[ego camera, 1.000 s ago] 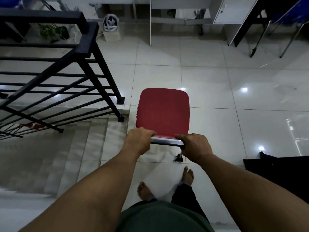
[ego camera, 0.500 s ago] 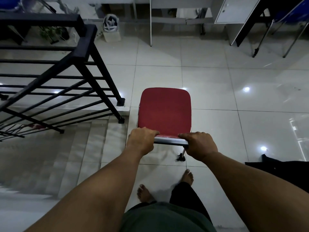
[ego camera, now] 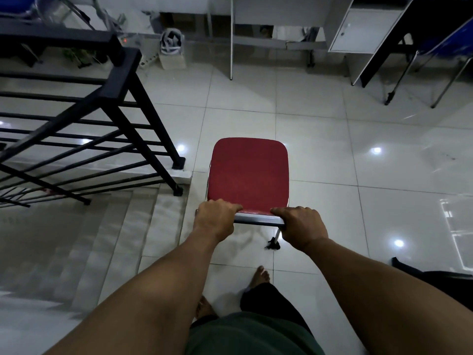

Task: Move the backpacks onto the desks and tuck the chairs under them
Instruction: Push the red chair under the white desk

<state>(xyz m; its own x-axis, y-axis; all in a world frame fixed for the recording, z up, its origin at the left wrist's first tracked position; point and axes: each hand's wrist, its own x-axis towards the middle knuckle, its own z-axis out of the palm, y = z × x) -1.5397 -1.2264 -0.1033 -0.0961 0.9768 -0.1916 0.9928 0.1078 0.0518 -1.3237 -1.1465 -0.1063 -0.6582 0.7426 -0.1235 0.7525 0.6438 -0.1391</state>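
Observation:
A red-seated chair (ego camera: pixel 249 175) with a chrome frame stands on the white tiled floor straight ahead of me. My left hand (ego camera: pixel 215 218) grips the left end of its backrest top, and my right hand (ego camera: pixel 300 228) grips the right end. One chrome leg with a black foot shows below the backrest. A white desk (ego camera: pixel 276 19) runs along the far wall, and a black-edged desk (ego camera: pixel 389 39) stands at the far right. No backpack shows clearly.
A black stair railing (ego camera: pixel 102 103) and descending steps (ego camera: pixel 102 239) lie close on the left. A blue chair (ego camera: pixel 445 47) stands at the far right. A small white bin (ego camera: pixel 172 52) sits by the far wall. A dark object (ego camera: pixel 440 278) is at the right edge.
The chair and I have advanced across the tiles toward the far desks; the railing and the dark object at the right have slid back. Both hands keep their grip.

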